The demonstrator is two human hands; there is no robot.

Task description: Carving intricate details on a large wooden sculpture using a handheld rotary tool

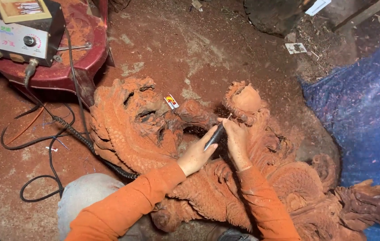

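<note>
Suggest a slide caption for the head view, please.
Both hands, left hand and right hand, steady a dark rotary tool against a dusty red wood carving.

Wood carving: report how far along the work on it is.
Done: the reddish wood carving already shows cut scales, hollows and a rounded knob, and red dust covers the floor. In hand: the left hand and right hand hold a dark handpiece, its tip just below the knob. Left: cannot tell how much detailing remains.
</note>
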